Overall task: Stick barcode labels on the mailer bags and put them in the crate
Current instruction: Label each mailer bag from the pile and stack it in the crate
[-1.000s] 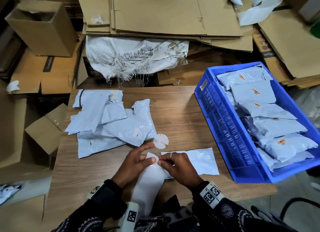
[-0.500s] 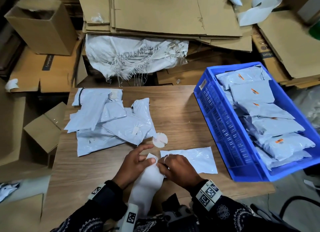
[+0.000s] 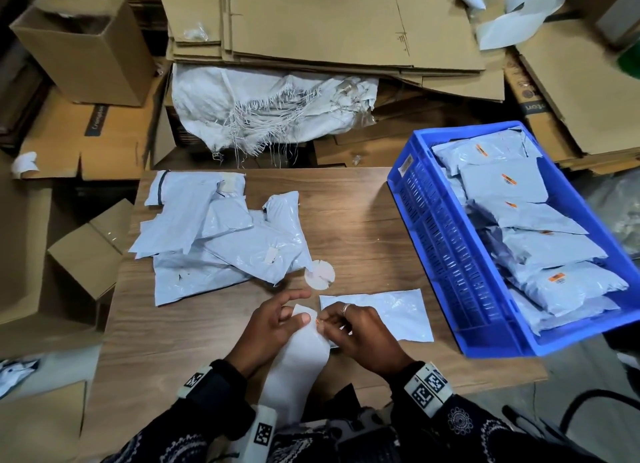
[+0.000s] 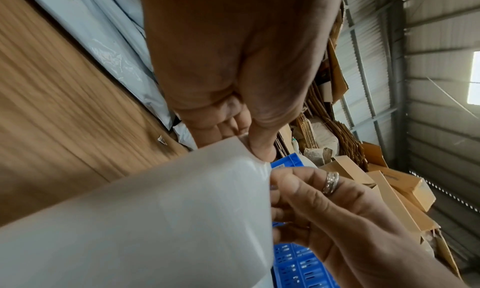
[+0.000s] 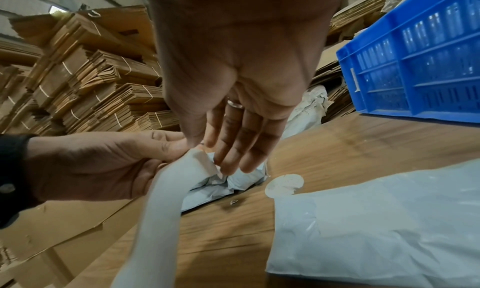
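My left hand [image 3: 277,324] holds the top of a long white label strip [image 3: 298,369] between thumb and fingers, low at the table's front. My right hand [image 3: 360,334] pinches a small orange-edged barcode label [image 3: 317,320] at the strip's upper right corner. In the left wrist view the strip [image 4: 155,220] fills the lower left. The right wrist view shows thumb and forefinger nipping the strip's [image 5: 166,189] top. A flat grey mailer bag [image 3: 391,313] lies just behind my right hand. The blue crate [image 3: 436,255] to the right holds several labelled bags.
A loose pile of grey mailer bags [image 3: 221,241] lies on the table's left half. A round white disc [image 3: 319,274] sits between the pile and my hands. Flattened cardboard [image 3: 311,23] and a white woven sack [image 3: 263,106] lie beyond the table.
Both hands stay at the strip's top. My right fingertips have worked at its corner, and a bit of orange label edge now shows there.
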Motion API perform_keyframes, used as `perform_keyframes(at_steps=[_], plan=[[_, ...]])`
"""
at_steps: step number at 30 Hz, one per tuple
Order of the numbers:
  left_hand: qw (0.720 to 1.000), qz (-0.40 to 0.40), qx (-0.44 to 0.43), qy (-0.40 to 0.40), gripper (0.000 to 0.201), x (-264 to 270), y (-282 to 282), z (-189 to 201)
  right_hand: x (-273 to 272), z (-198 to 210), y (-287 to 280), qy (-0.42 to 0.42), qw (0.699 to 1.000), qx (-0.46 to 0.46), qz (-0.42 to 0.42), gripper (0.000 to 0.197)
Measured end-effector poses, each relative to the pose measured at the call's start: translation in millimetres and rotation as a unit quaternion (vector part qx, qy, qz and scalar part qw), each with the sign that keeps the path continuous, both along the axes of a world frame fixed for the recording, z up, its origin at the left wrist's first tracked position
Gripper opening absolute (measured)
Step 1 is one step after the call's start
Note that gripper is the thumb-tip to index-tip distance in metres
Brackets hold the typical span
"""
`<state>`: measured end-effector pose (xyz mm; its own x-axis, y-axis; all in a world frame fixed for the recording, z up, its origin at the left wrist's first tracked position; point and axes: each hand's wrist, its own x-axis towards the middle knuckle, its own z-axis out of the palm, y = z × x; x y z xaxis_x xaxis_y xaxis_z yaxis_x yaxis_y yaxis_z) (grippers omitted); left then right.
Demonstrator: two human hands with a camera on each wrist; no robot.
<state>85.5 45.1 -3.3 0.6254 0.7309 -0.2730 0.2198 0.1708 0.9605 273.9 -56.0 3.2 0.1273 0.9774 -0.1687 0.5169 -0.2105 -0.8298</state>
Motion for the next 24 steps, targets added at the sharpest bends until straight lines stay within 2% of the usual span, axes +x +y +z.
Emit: perform_keyframes(at_steps=[4, 10, 16, 24], plan=[[1.000, 0.000, 0.013, -0.006, 0.039, 1, -1, -3, -5, -4, -4, -0.020, 1.000, -0.005, -0.007, 0.034], [0.997, -0.059, 0.008, -0.040, 0.065, 0, 1, -5, -2, -5, -2, -0.037, 0.999, 0.011, -0.019, 0.025], [0.984, -0.099, 0.149, 0.011, 0.070, 0, -2, 13, 2, 3, -2, -0.044, 0.999, 0.010, 0.013, 0.020], [0.961, -0.174, 0.206, 0.055, 0.073, -1, -4, 26, 6, 9, -4, -0.016, 0.998, 0.000, 0.056, 0.015]])
